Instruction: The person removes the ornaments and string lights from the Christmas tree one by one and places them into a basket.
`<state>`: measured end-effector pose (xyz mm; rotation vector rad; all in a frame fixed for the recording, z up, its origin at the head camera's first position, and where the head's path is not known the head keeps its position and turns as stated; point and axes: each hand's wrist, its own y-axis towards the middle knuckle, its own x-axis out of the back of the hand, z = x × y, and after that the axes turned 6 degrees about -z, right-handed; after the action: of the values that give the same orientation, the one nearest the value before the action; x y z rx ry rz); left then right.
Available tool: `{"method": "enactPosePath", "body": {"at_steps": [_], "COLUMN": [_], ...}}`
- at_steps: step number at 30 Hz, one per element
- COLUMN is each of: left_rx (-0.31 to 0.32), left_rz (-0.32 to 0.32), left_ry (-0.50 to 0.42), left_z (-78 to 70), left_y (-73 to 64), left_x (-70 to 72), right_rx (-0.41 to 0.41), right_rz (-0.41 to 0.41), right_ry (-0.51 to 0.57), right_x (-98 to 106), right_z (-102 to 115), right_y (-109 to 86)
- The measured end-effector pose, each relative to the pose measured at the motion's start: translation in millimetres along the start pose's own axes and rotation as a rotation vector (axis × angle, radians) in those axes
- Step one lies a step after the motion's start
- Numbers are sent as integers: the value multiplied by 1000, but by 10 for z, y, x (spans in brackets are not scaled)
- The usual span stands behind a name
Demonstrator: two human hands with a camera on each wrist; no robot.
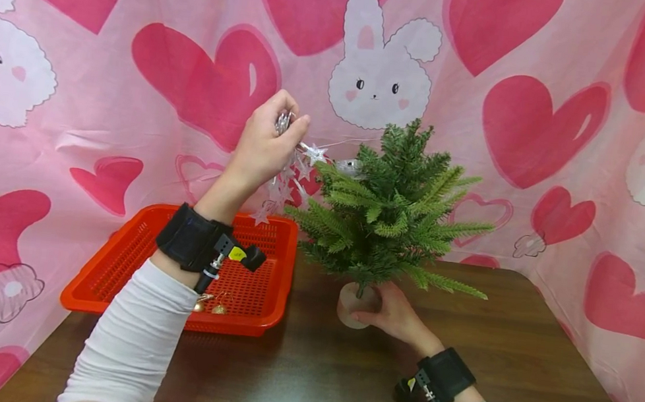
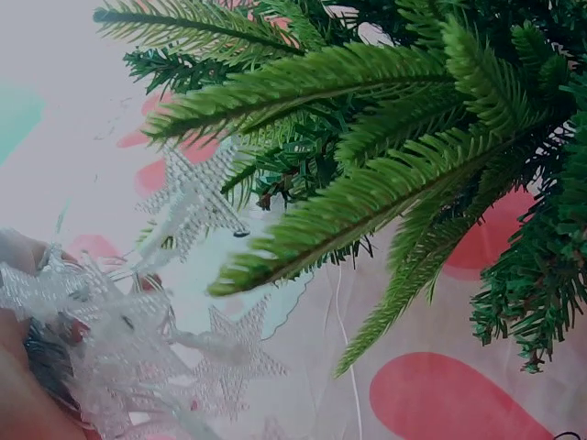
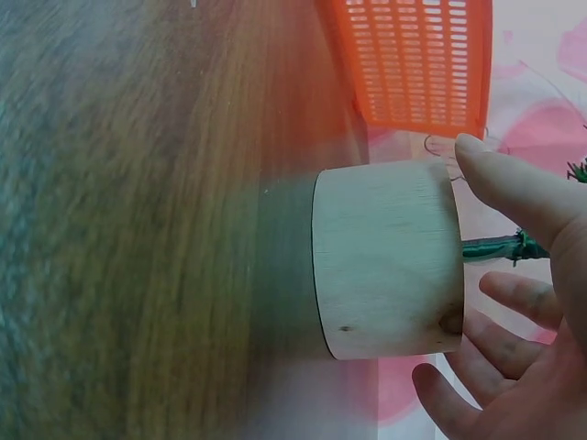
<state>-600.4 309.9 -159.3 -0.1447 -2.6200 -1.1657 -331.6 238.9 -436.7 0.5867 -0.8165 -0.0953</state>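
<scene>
A small artificial Christmas tree (image 1: pixel 390 209) stands upright on a round wooden base (image 3: pixel 390 261). My right hand (image 1: pixel 396 315) grips that base, with the thumb (image 3: pixel 514 183) at one side of its top and the fingers at the other. Left of the tree, raised to the height of its upper branches, my left hand (image 1: pixel 270 138) holds a bunched string of star lights (image 1: pixel 283 123). Clear plastic stars (image 2: pixel 193 202) dangle below the fingers and close beside the branch tips. A thin wire runs from the bunch toward the tree, where a silvery piece (image 1: pixel 349 167) sits among the branches.
An orange plastic basket (image 1: pixel 270 318) stands on the left of the brown wooden table (image 1: pixel 307 385), partly behind the left forearm. Several small gold ornaments (image 1: pixel 218 308) lie in it. A pink cloth (image 1: pixel 312 80) with hearts and rabbits hangs behind and at the sides.
</scene>
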Motion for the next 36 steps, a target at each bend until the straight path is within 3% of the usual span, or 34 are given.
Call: {"method": "enactPosePath", "body": {"at_steps": [4,10,18,22,30,36], "left_rx": [1,11,15,46,35,71], "left_rz": [0,69,134,201,346,363], "left_ry": [-25,-75,22,145,525,674], "left_z": [-14,-32,-87,-133,-239,-302], "left_y": [10,20,35,41,25,-42], "left_x": [-9,-25,-18,-1,-17,-25], "right_rx": [-4,-46,-57,-54,-47,-36], "right_rz": [-11,12,23,29,55,57], "right_ry": [-3,-14,-19,-23,-2,-9], "right_x": [3,8,8,6,28,28], "right_z": [23,51,54,47,32,31], "right_y": [0,-6,-4,-8,-7,10]}}
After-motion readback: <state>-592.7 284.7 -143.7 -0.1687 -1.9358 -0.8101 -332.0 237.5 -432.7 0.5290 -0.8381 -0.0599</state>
